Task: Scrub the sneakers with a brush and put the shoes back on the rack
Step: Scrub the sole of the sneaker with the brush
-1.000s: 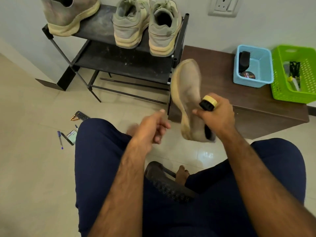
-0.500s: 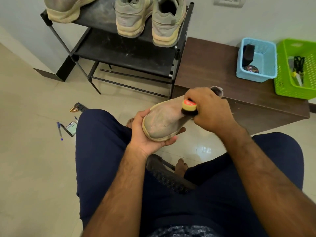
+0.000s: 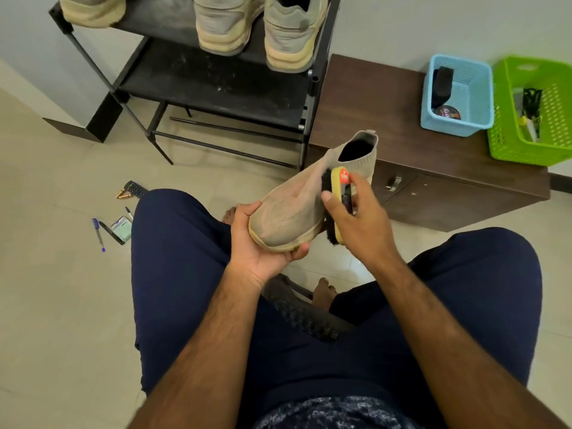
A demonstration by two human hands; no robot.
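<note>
A beige knit sneaker [image 3: 297,205] with a pale yellow sole is held above my knees, toe toward me. My left hand [image 3: 263,243] grips it round the toe from below. My right hand [image 3: 356,218] holds a yellow-backed brush [image 3: 337,193] with black bristles, pressed against the sneaker's right side near the ankle opening. On the top shelf of the black shoe rack [image 3: 216,88] stand a grey pair of sneakers [image 3: 257,23] and, at the left edge, one more sneaker [image 3: 93,10], partly out of frame.
A low brown cabinet [image 3: 387,119] right of the rack carries a blue basket [image 3: 458,97] with polish items and a green basket [image 3: 535,113]. On the tiled floor at left lie a pen [image 3: 98,234], a remote [image 3: 133,188] and small items. A dark chair seat edge [image 3: 297,308] shows between my legs.
The sneaker was turned from sole-up in my right hand to upright, and my left hand took hold of its toe. My right hand now presses the brush further down the shoe's side.
</note>
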